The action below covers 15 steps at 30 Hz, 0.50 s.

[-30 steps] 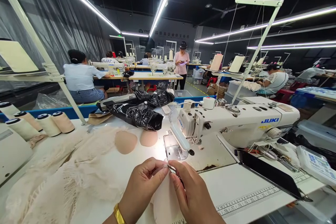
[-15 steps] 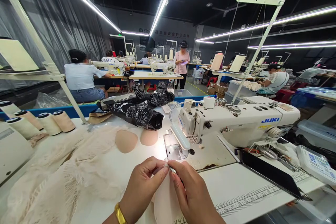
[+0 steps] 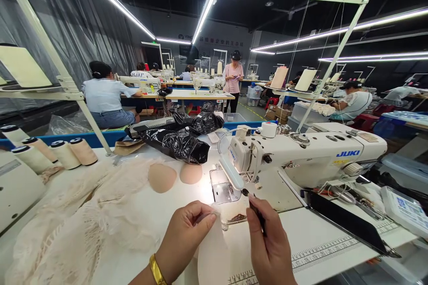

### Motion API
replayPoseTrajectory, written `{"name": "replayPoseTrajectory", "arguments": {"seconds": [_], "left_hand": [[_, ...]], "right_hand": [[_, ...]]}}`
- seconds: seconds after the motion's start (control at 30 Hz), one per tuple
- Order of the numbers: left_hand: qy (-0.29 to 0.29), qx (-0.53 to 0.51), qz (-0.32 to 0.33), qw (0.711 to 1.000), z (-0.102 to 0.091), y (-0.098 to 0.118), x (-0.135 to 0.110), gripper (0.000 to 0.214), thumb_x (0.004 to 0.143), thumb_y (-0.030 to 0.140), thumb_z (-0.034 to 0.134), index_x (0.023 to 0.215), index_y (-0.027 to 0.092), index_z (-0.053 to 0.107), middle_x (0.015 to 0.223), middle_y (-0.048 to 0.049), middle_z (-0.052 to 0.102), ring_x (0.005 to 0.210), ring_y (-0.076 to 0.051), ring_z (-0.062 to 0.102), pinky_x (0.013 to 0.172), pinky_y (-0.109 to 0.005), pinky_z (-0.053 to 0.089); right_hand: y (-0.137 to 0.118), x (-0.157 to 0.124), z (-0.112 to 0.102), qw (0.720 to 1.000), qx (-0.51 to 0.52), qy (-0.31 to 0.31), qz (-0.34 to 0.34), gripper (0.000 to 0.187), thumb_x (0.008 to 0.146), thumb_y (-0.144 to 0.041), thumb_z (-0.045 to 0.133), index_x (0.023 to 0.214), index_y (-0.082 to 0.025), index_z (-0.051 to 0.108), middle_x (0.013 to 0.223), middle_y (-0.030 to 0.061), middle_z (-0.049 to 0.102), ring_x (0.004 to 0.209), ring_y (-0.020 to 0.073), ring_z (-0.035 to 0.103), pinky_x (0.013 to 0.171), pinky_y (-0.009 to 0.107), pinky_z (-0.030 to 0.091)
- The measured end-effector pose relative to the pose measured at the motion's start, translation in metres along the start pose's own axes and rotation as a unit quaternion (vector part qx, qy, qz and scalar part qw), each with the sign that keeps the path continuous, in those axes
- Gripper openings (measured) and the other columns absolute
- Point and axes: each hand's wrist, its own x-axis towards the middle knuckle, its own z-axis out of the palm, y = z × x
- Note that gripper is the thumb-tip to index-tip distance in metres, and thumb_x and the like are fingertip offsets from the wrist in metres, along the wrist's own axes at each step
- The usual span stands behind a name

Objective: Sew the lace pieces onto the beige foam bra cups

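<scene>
Pale beige fabric piece, one, near centre; near end cut off. Left hand pinches its far tip between thumb and fingers. Right hand wrapped round one slim dark tool, partly hidden, kind unclear. Two rounded beige pads farther, left of white sewing machine.

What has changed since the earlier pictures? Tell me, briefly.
The right hand has moved away to the right from the left hand, with a slender dark tool in its fingers. The left hand still pinches the pale piece. The two beige pads and sewing machine stayed put.
</scene>
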Motion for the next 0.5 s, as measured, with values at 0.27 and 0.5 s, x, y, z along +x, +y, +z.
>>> {"name": "replayPoseTrajectory", "arguments": {"seconds": [0.27,0.5], "left_hand": [[-0.007,-0.106,-0.056,0.993,0.001,0.003,0.003,0.048,0.077,0.062,0.077,0.074,0.016,0.065,0.072,-0.0013,0.059,0.069,-0.017,0.05,0.064,-0.026,0.043],[-0.097,-0.11,-0.045,0.988,0.003,-0.001,0.0,0.054,0.067,0.068,0.082,0.065,0.016,0.065,0.06,0.0038,0.044,0.06,-0.012,0.037,0.053,-0.022,0.028]], "right_hand": [[0.004,-0.024,0.014,0.979,0.085,-0.089,0.16,0.058,0.097,-0.054,0.061,0.147,-0.03,0.044,0.102,0.0056,0.064,0.083,0.0205,0.062,0.064,0.027,0.052],[0.007,-0.006,0.001,0.866,0.307,-0.153,0.363,0.059,0.081,-0.074,0.07,0.116,-0.028,0.058,0.071,-0.0042,0.051,0.056,0.0141,0.05,0.056,0.025,0.043]]}}
